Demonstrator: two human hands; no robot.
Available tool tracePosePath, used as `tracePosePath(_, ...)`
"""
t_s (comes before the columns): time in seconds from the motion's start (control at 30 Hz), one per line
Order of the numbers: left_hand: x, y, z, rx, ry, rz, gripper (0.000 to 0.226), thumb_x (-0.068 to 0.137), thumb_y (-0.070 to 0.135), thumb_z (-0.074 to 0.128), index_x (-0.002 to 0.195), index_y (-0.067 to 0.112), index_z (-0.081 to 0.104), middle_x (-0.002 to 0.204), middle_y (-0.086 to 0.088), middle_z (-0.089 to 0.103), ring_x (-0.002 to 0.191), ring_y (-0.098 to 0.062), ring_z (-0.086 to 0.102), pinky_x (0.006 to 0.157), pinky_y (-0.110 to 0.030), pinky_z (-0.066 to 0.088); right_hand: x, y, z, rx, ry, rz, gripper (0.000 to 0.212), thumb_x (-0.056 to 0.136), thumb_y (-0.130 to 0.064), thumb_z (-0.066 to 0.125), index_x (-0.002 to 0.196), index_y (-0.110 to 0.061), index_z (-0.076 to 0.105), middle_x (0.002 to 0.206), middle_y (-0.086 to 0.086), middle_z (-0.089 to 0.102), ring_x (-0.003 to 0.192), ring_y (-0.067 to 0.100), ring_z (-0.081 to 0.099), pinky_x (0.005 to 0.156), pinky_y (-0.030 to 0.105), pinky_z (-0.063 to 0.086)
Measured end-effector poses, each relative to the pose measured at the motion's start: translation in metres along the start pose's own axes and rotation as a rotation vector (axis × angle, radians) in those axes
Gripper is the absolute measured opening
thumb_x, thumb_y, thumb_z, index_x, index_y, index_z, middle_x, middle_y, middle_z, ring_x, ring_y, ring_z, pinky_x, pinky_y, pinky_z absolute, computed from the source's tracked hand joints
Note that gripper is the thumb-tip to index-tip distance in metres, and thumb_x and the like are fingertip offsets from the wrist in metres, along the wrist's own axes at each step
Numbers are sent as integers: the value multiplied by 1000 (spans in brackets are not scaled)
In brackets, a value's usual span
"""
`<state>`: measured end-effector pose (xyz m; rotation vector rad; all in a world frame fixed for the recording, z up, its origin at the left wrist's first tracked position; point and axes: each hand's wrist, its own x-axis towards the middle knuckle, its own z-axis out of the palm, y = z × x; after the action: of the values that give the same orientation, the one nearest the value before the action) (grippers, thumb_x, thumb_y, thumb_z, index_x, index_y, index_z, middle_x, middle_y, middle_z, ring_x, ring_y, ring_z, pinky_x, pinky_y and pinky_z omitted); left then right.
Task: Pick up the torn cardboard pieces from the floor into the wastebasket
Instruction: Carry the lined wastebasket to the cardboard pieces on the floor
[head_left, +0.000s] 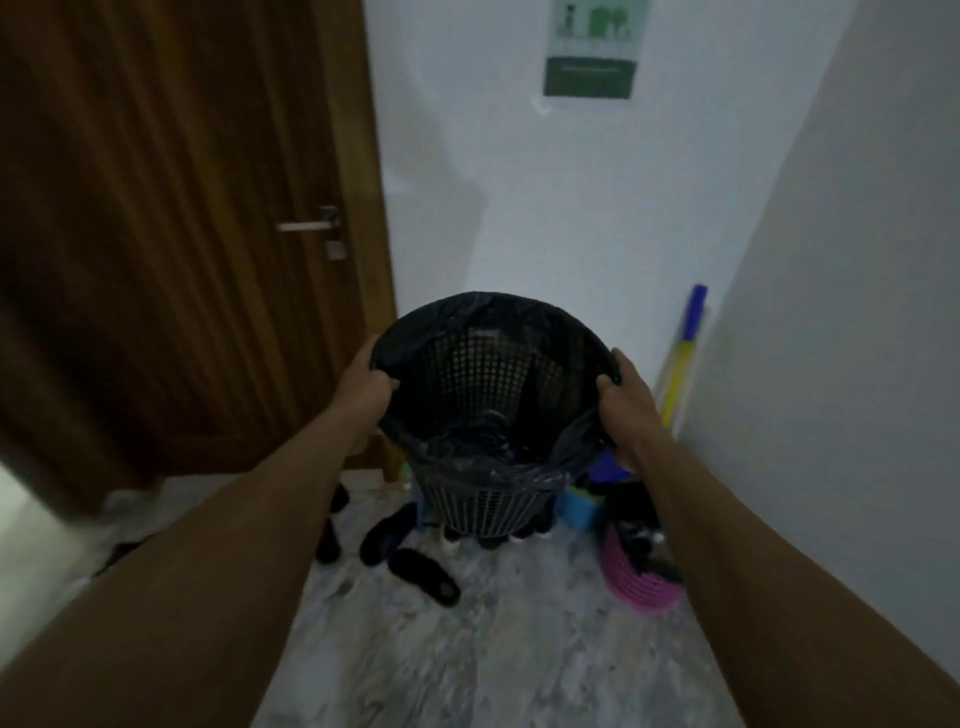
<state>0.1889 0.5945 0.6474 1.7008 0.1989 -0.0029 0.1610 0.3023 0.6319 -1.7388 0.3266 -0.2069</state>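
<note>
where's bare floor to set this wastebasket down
The marble floor is bare nearest you, this side of the black sandals. Under the wastebasket it is crowded: the sandals, a blue box, and the pink basket along the right wall.

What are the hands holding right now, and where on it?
Both hands hold the black mesh wastebasket by its rim: left hand grips the left edge, right hand the right edge, over the black bin liner. It is lifted above the floor.
</note>
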Motion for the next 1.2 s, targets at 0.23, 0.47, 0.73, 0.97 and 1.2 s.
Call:
tracePosePath(0.23, -71, -3, -162, -200, 291, -86, 67, 101, -12, 40, 157, 24, 31, 154, -6, 42, 125, -30, 52, 85, -34, 50, -45, -59, 134, -133, -327, -67, 54, 109, -8, 35, 161, -14, 22, 163, 7, 31, 143, 26, 38, 100, 21, 31)
tracePosePath(0.47, -203, -20, -321, -209, 645, -44, 61, 94, -9, 32, 131, 36, 50, 130, -11, 60, 107, -41, 62, 87, -65, 54, -152, -103, 299, -100, -730, -106, 54, 111, -19, 33, 162, -30, 17, 163, 5, 31, 137, 31, 45, 98, 35, 45)
tracePosePath(0.73, -383, -61, -490, -211, 1043, -71, 59, 100, -2, 33, 145, 36, 44, 126, -7, 60, 106, -35, 62, 91, -57, 55, -342, -139, 476, -105, -1115, -200, 53, 109, -24, 37, 160, -36, 23, 164, 3, 30, 143, 30, 39, 118, 47, 36)
tracePosePath(0.97, -536, -112, -607, -371, 1360, -118, 50, 104, 4, 42, 151, 20, 41, 132, -12, 56, 107, -36, 60, 87, -52, 56, -527, -160, 591, -147, -1450, -242, 42, 111, -21, 31, 150, -33, 38, 140, 3, 53, 119, 30, 58, 80, 37, 56)
tracePosePath(1.2, -721, -141, -649, -439, 1710, -179, 47, 105, 5, 35, 147, 23, 45, 119, -10, 64, 100, -35, 64, 85, -53, 59, -733, -159, 657, -159, -1854, -361, 51, 108, -34, 37, 157, -40, 26, 146, -5, 46, 132, 27, 48, 105, 54, 49)
